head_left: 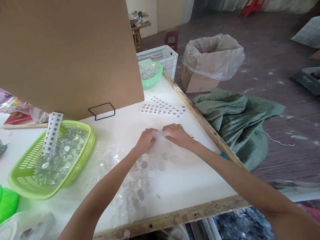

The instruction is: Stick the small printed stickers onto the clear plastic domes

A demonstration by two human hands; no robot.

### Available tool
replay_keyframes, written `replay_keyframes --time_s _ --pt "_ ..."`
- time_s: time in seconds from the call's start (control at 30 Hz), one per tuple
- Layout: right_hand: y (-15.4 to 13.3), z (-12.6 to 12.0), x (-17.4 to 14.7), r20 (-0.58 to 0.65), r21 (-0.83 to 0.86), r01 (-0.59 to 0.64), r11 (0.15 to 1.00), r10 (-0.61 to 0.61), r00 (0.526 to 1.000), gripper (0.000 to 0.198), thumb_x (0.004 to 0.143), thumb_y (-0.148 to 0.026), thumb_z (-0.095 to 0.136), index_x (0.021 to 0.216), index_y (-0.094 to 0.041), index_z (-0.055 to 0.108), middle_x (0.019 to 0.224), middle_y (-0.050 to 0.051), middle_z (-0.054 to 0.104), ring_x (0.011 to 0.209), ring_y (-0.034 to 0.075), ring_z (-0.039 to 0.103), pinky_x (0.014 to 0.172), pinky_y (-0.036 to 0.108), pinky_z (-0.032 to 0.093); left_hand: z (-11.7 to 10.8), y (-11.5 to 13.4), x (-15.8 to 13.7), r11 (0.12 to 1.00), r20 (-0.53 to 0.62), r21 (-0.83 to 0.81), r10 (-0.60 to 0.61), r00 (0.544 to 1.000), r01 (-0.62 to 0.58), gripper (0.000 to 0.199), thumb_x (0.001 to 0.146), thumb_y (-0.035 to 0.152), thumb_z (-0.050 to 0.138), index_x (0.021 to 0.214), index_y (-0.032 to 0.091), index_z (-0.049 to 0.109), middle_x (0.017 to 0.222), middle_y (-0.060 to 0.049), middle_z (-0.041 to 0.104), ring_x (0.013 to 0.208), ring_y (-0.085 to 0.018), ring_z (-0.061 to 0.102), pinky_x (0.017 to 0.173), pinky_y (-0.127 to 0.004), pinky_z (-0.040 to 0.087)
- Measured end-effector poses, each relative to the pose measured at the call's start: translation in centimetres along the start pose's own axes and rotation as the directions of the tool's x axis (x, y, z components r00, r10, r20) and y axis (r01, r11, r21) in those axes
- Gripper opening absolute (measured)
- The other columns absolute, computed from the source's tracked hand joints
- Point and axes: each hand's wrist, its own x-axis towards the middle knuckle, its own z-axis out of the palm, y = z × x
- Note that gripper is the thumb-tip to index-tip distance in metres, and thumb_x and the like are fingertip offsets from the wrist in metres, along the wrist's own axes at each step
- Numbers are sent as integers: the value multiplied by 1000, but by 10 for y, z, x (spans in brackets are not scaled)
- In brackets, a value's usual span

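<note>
My left hand [146, 140] is low over the white table, fingers stretched toward the right and thumb apart from them. Facing it across a small gap, my right hand [178, 136] has its fingers extended and its thumb spread. Something pale and clear shows faintly between the fingertips; I cannot make out its edges. Clear round discs [144, 164] lie scattered below and left of my hands, several overlapping near my left forearm. Beyond the hands, strips of small black printed stickers [160, 109] lie flat on the table.
A lime-green basket [91, 133] at left holds clear pieces and a printed sticker strip [52, 131]. A large cardboard sheet [75, 56] stands behind, near a black wire frame [102, 111]. A green bowl [150, 83] stands far back. Wooden strips [172, 218] edge the table.
</note>
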Motion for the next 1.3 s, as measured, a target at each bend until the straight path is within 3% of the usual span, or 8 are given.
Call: replay_keyframes --time_s 0.2,0.43,0.5,0.6,0.7,0.87,1.03,1.3 --pt "-5 7 14 8 -7 3 1000 -3 1000 21 94 -15 47 93 -20 67 97 9 73 94 25 62 91 42 36 -15 2 -30 998 -35 7 -61 998 61 39 88 12 58 126 22 57 129 -8 61 120 -26 52 105 -44 43" --pt "9 7 -9 -9 265 -147 953 155 988 17 87 -17 53 98 -21 66 96 7 67 82 21 63 79 36 47 -20 5 -73 1000 50 11 -10 999 9 31 89 14 62 118 24 62 123 -7 63 116 -25 56 100 -42 47" --pt "12 6 -15 -49 283 -171 944 192 980 18 85 -18 56 100 -20 66 100 7 65 83 21 62 77 35 48 -17 5 -75 1000 69 17 3 998 -4 28 89 11 60 114 23 64 117 -6 65 111 -24 57 97 -40 49" --pt "16 4 -21 -130 156 -170 973 191 973 20 85 -22 60 104 -21 66 106 9 63 97 25 60 88 40 46 -15 7 -73 1000 69 25 13 998 -15 26 90 9 57 111 21 64 113 -6 66 109 -24 58 96 -39 50" --pt "18 3 -25 -94 43 -162 986 166 982 17 86 -24 61 102 -20 67 105 10 64 101 29 59 94 45 43 -14 10 -70 999 61 27 18 998 -20 28 92 10 52 116 21 62 117 -7 65 112 -24 57 97 -40 50" --pt "15 0 -30 -46 10 -122 993 122 991 23 94 -21 48 106 -18 67 106 11 69 99 29 61 93 45 45 -6 15 -63 991 1 -126 -34 999 34 30 93 10 50 118 22 60 122 -6 65 107 -21 64 91 -35 54" --pt "10 -1 -28 -91 74 -210 975 216 972 30 97 -20 40 115 -19 64 106 10 69 91 26 64 83 40 49 3 15 -52 977 -69 -193 -107 992 92 32 90 11 54 120 23 58 117 -5 67 95 -17 67 79 -30 56" --pt "-4 3 -44 -284 -18 -119 993 109 953 25 93 -17 47 111 -18 63 117 15 60 108 30 57 91 45 45 5 9 -53 977 -152 -184 -135 979 106 33 83 7 63 113 21 59 109 -5 66 99 -18 62 85 -31 54"
